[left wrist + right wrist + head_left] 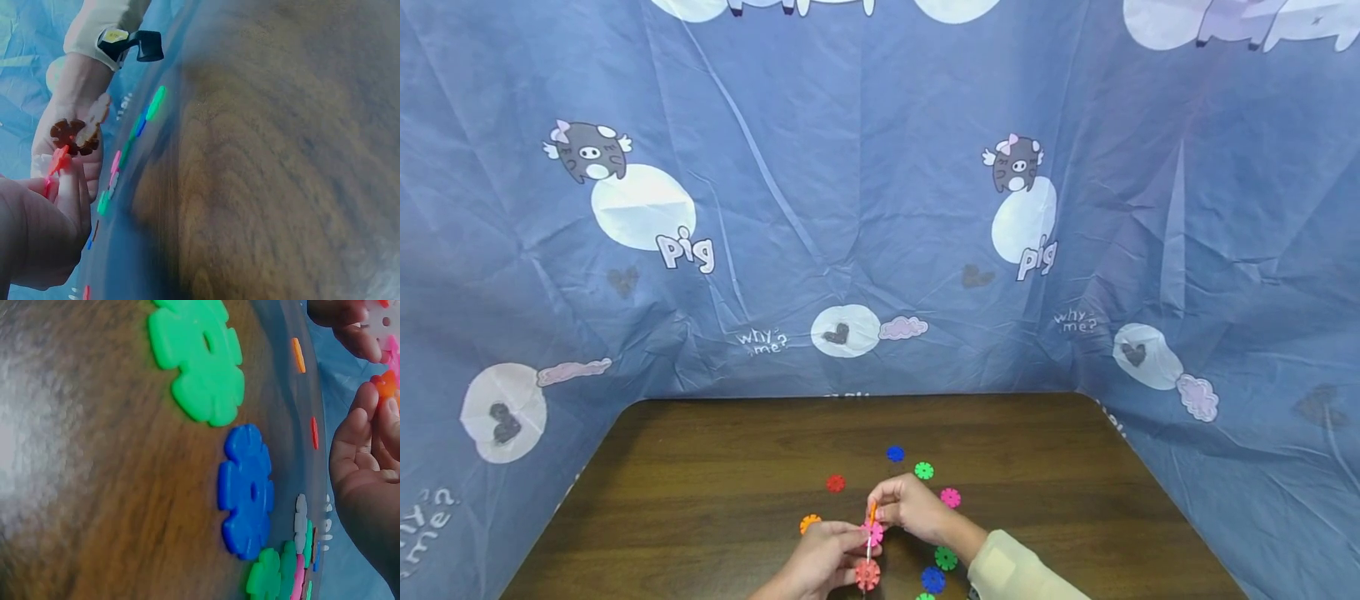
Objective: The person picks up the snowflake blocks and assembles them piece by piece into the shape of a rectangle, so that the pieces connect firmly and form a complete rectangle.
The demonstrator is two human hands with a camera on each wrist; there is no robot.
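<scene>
Both hands meet over the front of the table around a small cluster of joined, notched plastic discs. My left hand holds the cluster from the left; in it show a pink disc, a coral-red disc and a whitish disc seen edge-on from the head. My right hand pinches an orange disc at the top of the cluster, touching or very near the pink one. A brown disc also shows by the hands in the left wrist view. Fingers partly hide the joints.
Loose discs lie around the hands on the brown table: orange, red, blue, green, pink, dark green and another blue disc. A patterned blue cloth surrounds the table.
</scene>
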